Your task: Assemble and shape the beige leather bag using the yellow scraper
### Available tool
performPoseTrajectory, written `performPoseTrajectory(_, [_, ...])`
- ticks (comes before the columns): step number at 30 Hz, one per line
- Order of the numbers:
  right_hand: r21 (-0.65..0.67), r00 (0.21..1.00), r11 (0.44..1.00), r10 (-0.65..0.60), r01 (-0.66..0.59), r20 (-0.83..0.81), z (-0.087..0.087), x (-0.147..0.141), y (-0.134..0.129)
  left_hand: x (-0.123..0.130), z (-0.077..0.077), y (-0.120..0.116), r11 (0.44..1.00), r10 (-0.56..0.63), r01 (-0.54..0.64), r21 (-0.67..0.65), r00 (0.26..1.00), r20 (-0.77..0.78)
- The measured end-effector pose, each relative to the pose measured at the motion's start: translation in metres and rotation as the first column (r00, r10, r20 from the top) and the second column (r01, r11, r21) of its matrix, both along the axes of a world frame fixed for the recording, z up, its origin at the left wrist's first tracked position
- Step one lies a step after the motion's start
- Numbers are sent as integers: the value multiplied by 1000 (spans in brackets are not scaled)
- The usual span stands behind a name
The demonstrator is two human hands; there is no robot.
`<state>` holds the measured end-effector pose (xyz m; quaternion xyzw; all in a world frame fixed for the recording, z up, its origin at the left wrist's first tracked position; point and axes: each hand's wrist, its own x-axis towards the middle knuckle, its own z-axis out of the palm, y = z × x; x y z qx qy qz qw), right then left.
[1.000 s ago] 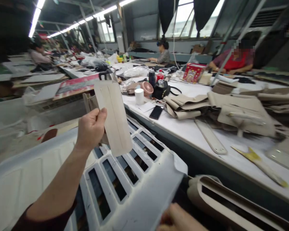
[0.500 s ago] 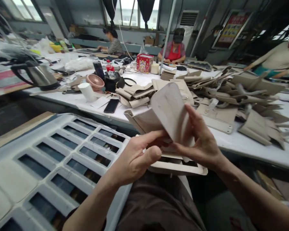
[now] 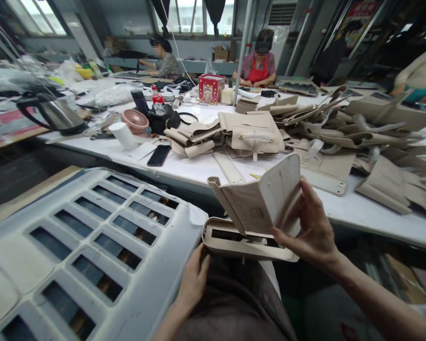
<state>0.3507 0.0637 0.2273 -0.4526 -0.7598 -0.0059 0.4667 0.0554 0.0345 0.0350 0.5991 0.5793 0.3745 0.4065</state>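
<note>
In front of my body is a beige handbag part with its upper panel [image 3: 246, 206] standing up and folded into an angle. My right hand [image 3: 314, 229] grips the folded right end of this panel, thumb low and fingers behind. Below the panel lies a beige slotted frame [image 3: 216, 244], rounded at the corners, with a dark opening along its length. My left hand [image 3: 195, 274] is closed around the near left corner of the frame, its fingertips partly hidden. Whether the panel and frame are joined cannot be seen.
A pale moulded tray [image 3: 128, 213] with several dark slots lies at left. On the white table [image 3: 195, 173] are beige bag pieces [image 3: 341, 128], a phone [image 3: 158, 155], a paper cup [image 3: 122, 136], a pink fan [image 3: 135, 121] and a kettle [image 3: 66, 113]. Other people work behind.
My left hand has left the panel and moved down to the frame's left corner. My right hand has shifted slightly right and down with the panel, which now stands more open.
</note>
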Motion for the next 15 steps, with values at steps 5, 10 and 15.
performPoseTrajectory(5, [56, 991, 997, 37, -44, 129, -7, -3, 4, -15, -24, 4, 999, -28, 35, 16, 945, -326])
performPoseTrajectory(10, [-57, 937, 992, 124, -111, 327, -9, 4, 1, -35, -18, 36, 1000, 10, -6, 19, 972, -237])
performPoseTrajectory(15, [-230, 807, 973, 160, -31, 568, -8, 0, 0, -43, -3, 64, 994, 52, -55, -92, 998, -30])
